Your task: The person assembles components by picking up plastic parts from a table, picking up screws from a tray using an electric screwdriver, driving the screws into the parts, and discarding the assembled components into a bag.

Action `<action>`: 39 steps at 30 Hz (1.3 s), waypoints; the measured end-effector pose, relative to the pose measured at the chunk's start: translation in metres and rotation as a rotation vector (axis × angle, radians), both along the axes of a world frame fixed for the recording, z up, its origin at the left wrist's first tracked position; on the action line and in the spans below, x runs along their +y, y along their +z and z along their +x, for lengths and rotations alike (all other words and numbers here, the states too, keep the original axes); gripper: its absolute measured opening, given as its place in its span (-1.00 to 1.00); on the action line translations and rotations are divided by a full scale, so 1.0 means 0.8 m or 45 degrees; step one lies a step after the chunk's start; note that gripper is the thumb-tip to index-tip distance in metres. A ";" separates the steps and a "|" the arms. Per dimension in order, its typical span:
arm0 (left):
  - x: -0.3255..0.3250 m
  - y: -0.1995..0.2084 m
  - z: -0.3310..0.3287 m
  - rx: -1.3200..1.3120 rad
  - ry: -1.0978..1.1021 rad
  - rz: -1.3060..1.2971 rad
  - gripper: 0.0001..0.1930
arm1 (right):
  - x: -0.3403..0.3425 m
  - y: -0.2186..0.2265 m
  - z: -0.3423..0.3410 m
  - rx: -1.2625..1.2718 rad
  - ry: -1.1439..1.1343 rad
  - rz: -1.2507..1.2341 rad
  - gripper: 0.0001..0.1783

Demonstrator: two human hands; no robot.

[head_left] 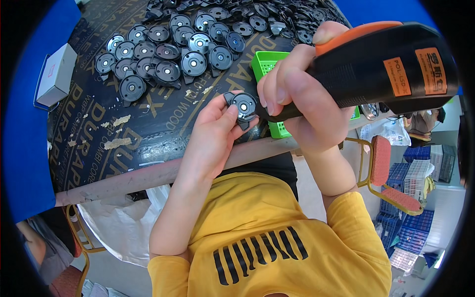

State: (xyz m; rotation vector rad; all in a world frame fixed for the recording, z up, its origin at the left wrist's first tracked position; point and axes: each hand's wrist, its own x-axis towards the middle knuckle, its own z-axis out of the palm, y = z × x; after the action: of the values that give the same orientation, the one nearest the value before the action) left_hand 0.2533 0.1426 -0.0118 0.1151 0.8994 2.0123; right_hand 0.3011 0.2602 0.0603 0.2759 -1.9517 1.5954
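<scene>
Mid-frame, the left hand (217, 129) pinches a disc (244, 105), the right hand (319, 111) clasps the tool (363, 69) at upper right, and a slack pinch could let the disc twist!

We've got 1 L hand (210, 131) & 1 R hand (311, 106). 1 power tool (366, 69) w/ 2 orange stickers (397, 77). 1 held disc (245, 102), approx. 20 loose discs (194, 63) in nearest cluster; rest of heap (287, 15) too jumbled for us to count. Also 1 green basket (262, 59), 1 white box (57, 74), 1 table (163, 126), min. 2 chairs (380, 158), several crates (415, 232), exact no. unclear.
</scene>
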 end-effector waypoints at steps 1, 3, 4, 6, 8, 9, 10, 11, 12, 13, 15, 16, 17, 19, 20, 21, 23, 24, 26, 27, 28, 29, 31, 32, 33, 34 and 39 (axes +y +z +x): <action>0.000 0.000 0.000 0.002 0.000 -0.004 -0.77 | 0.001 0.000 0.000 0.000 0.000 -0.001 -0.54; 0.000 0.000 0.001 0.002 0.000 -0.009 -0.77 | 0.003 0.000 0.001 0.035 0.021 0.106 -0.55; 0.000 -0.001 0.001 0.010 -0.004 -0.009 -0.77 | 0.003 -0.001 0.002 0.034 0.020 0.105 -0.55; 0.000 -0.002 0.001 0.017 -0.006 -0.009 -0.77 | 0.002 -0.002 0.003 0.034 0.016 0.085 -0.56; 0.000 -0.004 0.001 0.007 -0.014 -0.008 -0.77 | 0.000 -0.002 0.003 0.034 0.015 0.066 -0.56; 0.000 -0.005 0.001 0.008 -0.013 -0.007 -0.77 | -0.001 -0.003 0.004 0.035 0.013 0.059 -0.56; -0.001 -0.005 0.001 0.009 -0.016 -0.013 -0.77 | -0.001 -0.003 0.004 0.036 0.011 0.050 -0.57; -0.001 -0.005 0.001 0.009 -0.018 -0.020 -0.77 | -0.002 -0.004 0.004 0.037 0.009 0.042 -0.57; -0.001 -0.005 0.002 0.010 -0.019 -0.019 -0.77 | -0.003 -0.004 0.005 0.037 0.006 0.033 -0.57; -0.001 -0.004 0.002 0.018 -0.024 -0.020 -0.77 | -0.004 -0.004 0.005 0.037 0.003 0.025 -0.57; 0.000 -0.004 0.001 0.026 -0.029 -0.022 -0.77 | -0.005 -0.006 0.006 0.038 -0.002 0.007 -0.58; 0.001 -0.005 0.000 0.034 -0.030 -0.017 -0.78 | -0.005 -0.006 0.006 0.039 -0.005 -0.002 -0.58; 0.002 -0.006 0.000 0.042 -0.032 -0.011 -0.78 | -0.005 -0.007 0.006 0.039 -0.008 -0.011 -0.58; 0.001 -0.003 0.000 0.034 -0.020 -0.024 -0.78 | -0.006 -0.009 0.005 0.039 -0.011 -0.031 -0.59; 0.002 -0.001 0.000 0.027 -0.010 -0.035 -0.79 | -0.006 -0.009 0.005 0.040 -0.013 -0.040 -0.59; 0.002 -0.001 0.000 0.027 -0.011 -0.035 -0.79 | -0.006 -0.010 0.005 0.040 -0.017 -0.049 -0.59; 0.004 0.001 0.000 0.032 -0.003 -0.044 -0.79 | -0.005 -0.012 0.004 0.073 0.009 -0.058 -0.59; 0.003 0.001 0.000 0.033 -0.004 -0.045 -0.79 | -0.005 -0.013 0.004 0.104 0.037 -0.070 -0.58; 0.003 0.003 0.000 0.045 -0.008 -0.041 -0.78 | -0.004 -0.014 0.006 0.099 -0.015 -0.009 -0.58; 0.003 0.002 0.000 0.056 -0.007 -0.041 -0.78 | -0.005 -0.014 0.006 0.095 -0.067 0.053 -0.57; 0.003 0.001 0.001 0.041 0.020 -0.060 -0.78 | -0.010 -0.011 0.007 0.118 -0.098 -0.127 -0.58; 0.003 -0.001 0.002 0.028 0.049 -0.078 -0.77 | -0.018 -0.008 0.010 0.142 -0.125 -0.308 -0.59; -0.005 -0.002 0.006 0.116 0.066 -0.031 -0.75 | -0.016 0.011 0.026 0.061 -0.119 -0.400 -0.56; -0.013 0.001 0.012 0.170 0.084 0.000 -0.74 | -0.023 0.021 0.034 0.220 -0.153 -0.447 -0.57; -0.024 0.006 0.019 0.184 -0.028 0.033 -0.72 | -0.010 0.028 0.049 0.226 -0.080 -0.367 -0.62; -0.042 0.009 0.023 0.349 -0.156 -0.128 -0.69 | -0.001 0.028 0.061 0.216 -0.043 -0.340 -0.64; -0.171 0.015 0.038 0.841 -0.316 -0.336 -0.71 | 0.027 0.003 0.108 0.169 -0.210 -0.382 -0.46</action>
State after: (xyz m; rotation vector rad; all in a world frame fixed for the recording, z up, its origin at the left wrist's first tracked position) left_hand 0.2839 0.0058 0.0003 0.7365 1.4704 1.6157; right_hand 0.3877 0.2817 0.0626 0.0932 -1.5677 1.6869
